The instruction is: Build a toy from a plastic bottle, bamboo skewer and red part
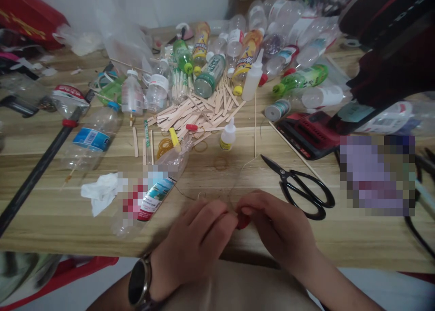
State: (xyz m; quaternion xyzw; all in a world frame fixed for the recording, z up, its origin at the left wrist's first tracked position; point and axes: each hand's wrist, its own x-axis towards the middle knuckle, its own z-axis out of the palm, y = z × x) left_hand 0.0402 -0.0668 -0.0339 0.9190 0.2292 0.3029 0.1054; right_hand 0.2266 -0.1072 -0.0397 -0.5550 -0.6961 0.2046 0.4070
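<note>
Near the table's front edge my left hand (202, 238) and my right hand (280, 229) meet, fingers closed. Between their fingertips is a small red cap (243, 220), mostly covered; my right hand pinches it. Whatever my left fingertips hold is hidden. A thin string (233, 179) loops up from between the hands, and another strand runs left toward a clear bottle with a blue and red label (157, 194). To the right of my right hand lie black scissors (288, 177), blades apart. A small glue bottle (227, 135) stands beyond the hands.
Wooden sticks (207, 109) lie piled at the middle, with many plastic bottles behind. A red and black power tool (312, 132) is at the right. A black rod (41, 173) crosses the left side. White tissue (102, 193) and rubber bands (165, 146) lie about.
</note>
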